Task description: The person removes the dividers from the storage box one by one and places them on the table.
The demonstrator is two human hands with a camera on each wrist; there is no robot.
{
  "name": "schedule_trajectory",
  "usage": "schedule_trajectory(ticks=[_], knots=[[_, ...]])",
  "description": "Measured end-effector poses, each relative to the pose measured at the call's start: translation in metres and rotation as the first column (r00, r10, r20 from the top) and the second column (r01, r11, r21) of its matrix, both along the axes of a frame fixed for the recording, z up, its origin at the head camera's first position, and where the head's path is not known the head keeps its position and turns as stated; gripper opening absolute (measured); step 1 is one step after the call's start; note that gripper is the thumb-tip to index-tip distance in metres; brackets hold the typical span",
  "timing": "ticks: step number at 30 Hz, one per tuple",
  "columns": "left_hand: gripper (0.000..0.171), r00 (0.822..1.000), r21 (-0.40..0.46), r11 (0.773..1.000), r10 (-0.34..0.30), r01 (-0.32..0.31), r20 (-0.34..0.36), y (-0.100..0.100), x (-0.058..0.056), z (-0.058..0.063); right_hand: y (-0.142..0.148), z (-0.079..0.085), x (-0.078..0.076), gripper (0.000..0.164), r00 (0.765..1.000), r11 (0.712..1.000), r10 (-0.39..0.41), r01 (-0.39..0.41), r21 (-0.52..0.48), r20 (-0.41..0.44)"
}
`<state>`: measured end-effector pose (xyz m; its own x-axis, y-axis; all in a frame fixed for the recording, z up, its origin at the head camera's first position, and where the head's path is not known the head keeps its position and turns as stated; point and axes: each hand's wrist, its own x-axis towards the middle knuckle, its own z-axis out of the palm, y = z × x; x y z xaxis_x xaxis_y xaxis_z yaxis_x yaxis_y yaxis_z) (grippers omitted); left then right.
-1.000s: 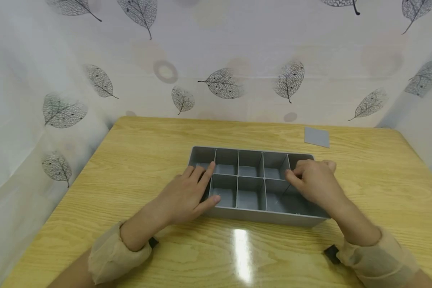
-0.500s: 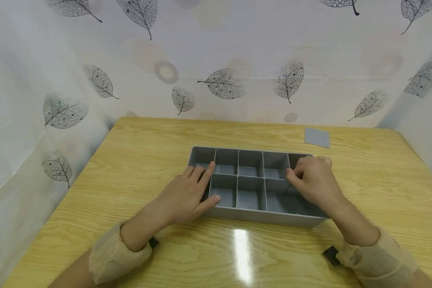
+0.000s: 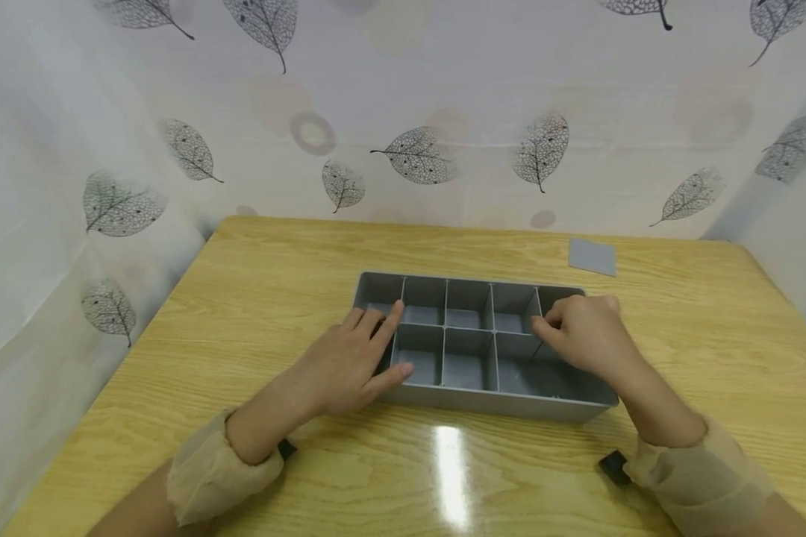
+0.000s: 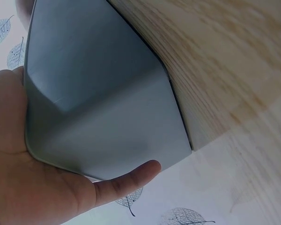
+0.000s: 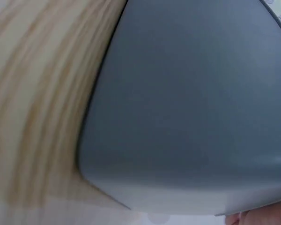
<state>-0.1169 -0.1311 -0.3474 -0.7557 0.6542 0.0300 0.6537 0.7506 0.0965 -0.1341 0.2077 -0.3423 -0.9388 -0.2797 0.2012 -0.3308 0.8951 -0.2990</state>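
Note:
A grey divided box [image 3: 497,400] lies lengthwise before me, split by thin upright dividers into two rows of compartments. My left hand [image 3: 349,365] spreads over its left end, the forefinger straight along a divider and the thumb reaching over the front rim. In the left wrist view a straight finger [image 4: 131,183] lies along the outside of the box's end wall [image 4: 117,122]. At the right end my right hand [image 3: 580,328] is curled, thumb and forefinger pinching at a thin divider [image 3: 539,306] there. The hand covers much of the back right compartment.
A small flat grey panel [image 3: 592,256] lies on the wooden table [image 3: 295,253] behind the box's right end. A white curtain [image 3: 470,89] printed with leaves hangs behind the table and at both sides. The front right compartment [image 3: 530,377] is wider than its neighbours.
My right hand shifts slightly, its fingers still at the same spot. The left hand, box and loose panel hold their places.

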Motion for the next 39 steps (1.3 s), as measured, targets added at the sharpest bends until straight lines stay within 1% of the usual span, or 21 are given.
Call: schedule_trajectory(ticks=[4,8,15,20,23,25,28,30,32,33,34,36,39], knots=[[0.082,1.0,-0.001,1.0,-0.002,0.002,-0.004,-0.001,0.0,0.0,-0.003,-0.002,-0.001,0.049,0.999,0.999,0.02,-0.022,-0.046,-0.034],[0.082,1.0,-0.004,1.0,-0.002,0.002,-0.006,-0.001,-0.001,0.0,-0.004,-0.005,-0.001,0.048,0.999,0.997,0.015,-0.019,-0.078,-0.052],[0.084,1.0,-0.003,1.0,0.004,-0.004,0.006,0.0,0.0,0.003,-0.005,-0.006,0.0,0.05,0.985,0.996,0.016,-0.031,-0.083,-0.173],[0.084,1.0,-0.001,1.0,0.009,-0.009,0.012,0.0,-0.001,0.004,-0.006,-0.008,-0.001,0.05,0.971,0.994,0.031,-0.054,-0.091,-0.237],[0.084,1.0,-0.009,1.0,0.015,-0.015,0.015,0.0,-0.001,0.003,-0.006,-0.009,-0.001,0.051,0.967,0.994,0.041,-0.065,-0.085,-0.25],[0.084,1.0,-0.013,1.0,0.017,-0.016,0.016,0.0,-0.001,0.003,-0.005,-0.008,-0.001,0.05,0.975,0.995,0.049,-0.066,-0.069,-0.217],[0.084,1.0,-0.023,1.0,0.015,-0.015,0.019,0.001,0.0,0.002,-0.002,-0.005,-0.001,0.049,0.989,0.997,0.071,-0.074,-0.021,-0.132],[0.083,0.999,-0.024,1.0,0.01,-0.009,0.03,0.003,0.0,0.001,0.001,-0.001,-0.001,0.049,0.995,0.996,0.089,-0.089,0.01,-0.037],[0.084,0.999,-0.025,1.0,0.003,-0.002,0.042,0.005,0.0,0.001,0.005,0.003,-0.003,0.051,0.991,0.993,0.113,-0.116,0.028,0.072],[0.084,0.999,-0.024,1.0,0.003,-0.002,0.05,0.005,0.0,0.001,0.006,0.007,-0.005,0.052,0.982,0.991,0.127,-0.131,0.023,0.137],[0.084,0.999,-0.02,1.0,0.003,-0.002,0.053,0.006,0.001,0.001,0.007,0.011,-0.007,0.053,0.969,0.989,0.138,-0.145,0.019,0.204],[0.084,0.999,-0.014,1.0,0.007,-0.007,0.052,0.005,0.001,0.002,0.008,0.02,-0.015,0.054,0.934,0.983,0.163,-0.182,0.031,0.319],[0.084,0.999,-0.011,1.0,0.02,-0.019,0.033,0.003,0.003,0.004,0.002,0.035,-0.03,0.055,0.878,0.969,0.192,-0.241,0.059,0.438]])
